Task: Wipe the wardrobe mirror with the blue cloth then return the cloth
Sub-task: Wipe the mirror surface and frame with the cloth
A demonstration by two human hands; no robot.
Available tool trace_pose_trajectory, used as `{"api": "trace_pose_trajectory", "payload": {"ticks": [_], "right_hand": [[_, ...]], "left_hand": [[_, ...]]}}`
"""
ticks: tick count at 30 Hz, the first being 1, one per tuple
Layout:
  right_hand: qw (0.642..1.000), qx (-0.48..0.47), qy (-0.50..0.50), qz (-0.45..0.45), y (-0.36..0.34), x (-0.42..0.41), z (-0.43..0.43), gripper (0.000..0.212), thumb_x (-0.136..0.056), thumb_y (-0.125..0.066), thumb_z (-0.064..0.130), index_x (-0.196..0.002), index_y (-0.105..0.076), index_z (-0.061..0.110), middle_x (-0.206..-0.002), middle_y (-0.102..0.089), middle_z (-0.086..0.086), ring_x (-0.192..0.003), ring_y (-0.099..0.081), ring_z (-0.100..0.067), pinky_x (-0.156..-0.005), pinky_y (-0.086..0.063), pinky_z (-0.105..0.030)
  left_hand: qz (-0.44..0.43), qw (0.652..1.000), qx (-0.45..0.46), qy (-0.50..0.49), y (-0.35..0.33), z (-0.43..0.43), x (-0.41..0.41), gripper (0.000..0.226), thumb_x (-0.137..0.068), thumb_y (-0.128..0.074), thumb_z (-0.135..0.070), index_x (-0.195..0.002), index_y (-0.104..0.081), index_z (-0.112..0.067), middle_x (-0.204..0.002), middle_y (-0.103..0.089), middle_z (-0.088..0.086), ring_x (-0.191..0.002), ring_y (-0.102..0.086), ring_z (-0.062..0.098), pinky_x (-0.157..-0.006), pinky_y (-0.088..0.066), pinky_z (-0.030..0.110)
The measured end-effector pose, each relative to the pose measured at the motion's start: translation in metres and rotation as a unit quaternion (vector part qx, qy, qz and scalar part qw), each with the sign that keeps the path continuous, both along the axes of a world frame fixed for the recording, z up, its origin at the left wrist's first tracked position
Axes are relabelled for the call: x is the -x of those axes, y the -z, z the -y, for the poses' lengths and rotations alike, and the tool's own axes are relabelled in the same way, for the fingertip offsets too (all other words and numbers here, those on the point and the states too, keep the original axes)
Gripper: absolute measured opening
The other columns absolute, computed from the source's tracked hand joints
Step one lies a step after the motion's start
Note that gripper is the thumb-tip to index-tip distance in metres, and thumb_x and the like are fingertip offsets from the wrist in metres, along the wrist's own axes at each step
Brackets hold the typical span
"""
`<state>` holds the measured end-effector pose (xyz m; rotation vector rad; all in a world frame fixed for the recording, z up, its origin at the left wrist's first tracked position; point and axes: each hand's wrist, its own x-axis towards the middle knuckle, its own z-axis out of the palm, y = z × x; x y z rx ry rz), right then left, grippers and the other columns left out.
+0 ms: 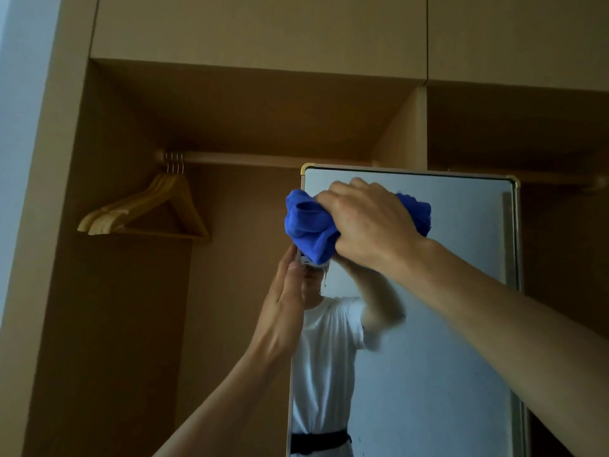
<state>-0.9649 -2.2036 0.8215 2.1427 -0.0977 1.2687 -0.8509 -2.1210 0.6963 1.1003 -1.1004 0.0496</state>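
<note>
**Wardrobe bay, cloth at the mirror's top left corner**

Tan wooden wardrobe panels fill the head view, open-fronted and dim. A tall rectangular mirror with a thin metal frame and brass-coloured corners stands upright in front of it, long axis vertical.

The bunched bright blue cloth sits against the upper left of the mirror, just under its top edge, and a fold spills out past the left frame. The right hand has its fingers curled over the wad and grips it against the glass, the forearm running in from the mirror's lower right. The left hand lies on the mirror's left frame edge, below the cloth, with fingers straight and pointing up. It holds nothing, and I judge it to be steadying the frame.

Wiping looks barely begun. From the grip, nearly all the unwiped glass lies to the right and down the long axis, so the coming strokes should run that way. Room to the mirror's right is free as far as the frame. Strokes down the left side meet the left hand. Left of the mirror, pale wooden hangers hang from a wooden hanging rail, well apart from the cloth.
</note>
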Motion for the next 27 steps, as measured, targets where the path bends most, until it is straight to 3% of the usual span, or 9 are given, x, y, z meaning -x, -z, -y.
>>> {"api": "trace_pose_trajectory", "payload": {"ticks": [2, 5, 7, 9, 12, 17, 20, 23, 27], "right_hand": [[1.000, 0.001, -0.005, -0.009, 0.016, -0.001, 0.002, 0.027, -0.082, -0.065, 0.015, -0.108, -0.059, 0.020, -0.102, -0.060, 0.001, -0.089, -0.051, -0.021, -0.075, -0.033, -0.032], [1.000, -0.007, -0.013, -0.023, 0.044, 0.000, 0.002, 0.029, -0.077, -0.068, 0.011, -0.103, -0.059, 0.018, -0.099, -0.061, 0.001, -0.085, -0.048, -0.020, -0.073, -0.031, -0.031], [0.999, -0.013, -0.010, -0.040, 0.061, 0.001, 0.002, 0.031, -0.075, -0.069, 0.011, -0.104, -0.060, 0.018, -0.101, -0.062, 0.001, -0.088, -0.051, -0.021, -0.073, -0.030, -0.030], [0.998, -0.019, -0.007, -0.066, 0.074, 0.002, 0.002, 0.033, -0.075, -0.068, 0.009, -0.106, -0.059, 0.017, -0.105, -0.061, 0.000, -0.092, -0.052, -0.022, -0.074, -0.031, -0.031], [0.996, -0.021, -0.005, -0.086, 0.076, 0.005, 0.002, 0.034, -0.077, -0.067, 0.011, -0.109, -0.058, 0.019, -0.108, -0.061, 0.001, -0.094, -0.052, -0.022, -0.076, -0.034, -0.032], [1.000, -0.012, 0.004, -0.026, 0.042, 0.011, 0.006, 0.026, -0.083, -0.066, 0.018, -0.107, -0.057, 0.021, -0.102, -0.062, 0.002, -0.092, -0.054, -0.022, -0.081, -0.043, -0.036], [1.000, -0.004, 0.013, 0.016, 0.012, 0.012, 0.011, 0.024, -0.085, -0.066, 0.020, -0.108, -0.058, 0.020, -0.102, -0.063, -0.001, -0.092, -0.055, -0.024, -0.081, -0.043, -0.039], [0.999, -0.019, 0.011, 0.027, 0.005, 0.013, 0.016, 0.027, -0.086, -0.065, 0.019, -0.112, -0.059, 0.019, -0.104, -0.064, -0.002, -0.095, -0.057, -0.026, -0.083, -0.044, -0.040], [1.000, -0.024, 0.013, -0.001, 0.034, 0.018, 0.020, 0.026, -0.085, -0.067, 0.018, -0.110, -0.060, 0.020, -0.103, -0.063, 0.001, -0.092, -0.055, -0.022, -0.082, -0.045, -0.037]], "left_hand": [[-0.009, 1.000, -0.005, -0.014, 0.005, 0.000, -0.003, 0.053, -0.097, -0.020, -0.064, -0.132, -0.055, -0.045, -0.124, -0.067, -0.011, -0.115, -0.061, 0.000, -0.103, -0.045, 0.035], [-0.039, 0.999, -0.009, -0.019, 0.017, 0.000, -0.005, 0.075, -0.096, -0.010, -0.074, -0.113, -0.063, -0.024, -0.111, -0.070, 0.009, -0.110, -0.064, 0.012, -0.101, -0.047, 0.035], [-0.059, 0.998, -0.016, -0.015, 0.023, -0.001, -0.003, 0.074, -0.094, -0.010, -0.073, -0.106, -0.068, -0.029, -0.111, -0.073, 0.002, -0.116, -0.063, 0.012, -0.106, -0.043, 0.033], [-0.086, 0.996, -0.014, 0.002, 0.022, -0.003, 0.000, 0.061, -0.094, -0.013, -0.069, -0.109, -0.066, -0.043, -0.116, -0.073, -0.009, -0.119, -0.063, 0.005, -0.108, -0.043, 0.030], [-0.079, 0.997, -0.006, 0.005, 0.022, -0.004, 0.001, 0.060, -0.096, -0.015, -0.067, -0.121, -0.064, -0.041, -0.114, -0.074, -0.013, -0.114, -0.065, -0.002, -0.105, -0.046, 0.024], [-0.044, 0.998, -0.040, -0.036, 0.022, -0.008, 0.002, 0.051, -0.097, -0.010, -0.072, -0.115, -0.057, -0.067, -0.119, -0.072, -0.016, -0.119, -0.062, 0.002, -0.107, -0.044, 0.034], [-0.041, 0.997, -0.052, -0.045, 0.023, -0.009, 0.004, 0.056, -0.090, -0.013, -0.080, -0.129, -0.049, -0.059, -0.135, -0.064, -0.009, -0.130, -0.056, 0.013, -0.116, -0.039, 0.047], [-0.033, 0.996, -0.058, -0.057, 0.026, -0.009, 0.006, 0.040, -0.094, -0.021, -0.076, -0.121, -0.049, -0.064, -0.124, -0.063, -0.023, -0.121, -0.057, 0.001, -0.111, -0.043, 0.041], [-0.004, 0.996, -0.067, -0.066, 0.027, -0.005, 0.009, 0.056, -0.097, -0.056, -0.047, -0.148, -0.036, -0.041, -0.111, -0.067, -0.019, -0.109, -0.063, -0.003, -0.090, -0.049, 0.028]]}}
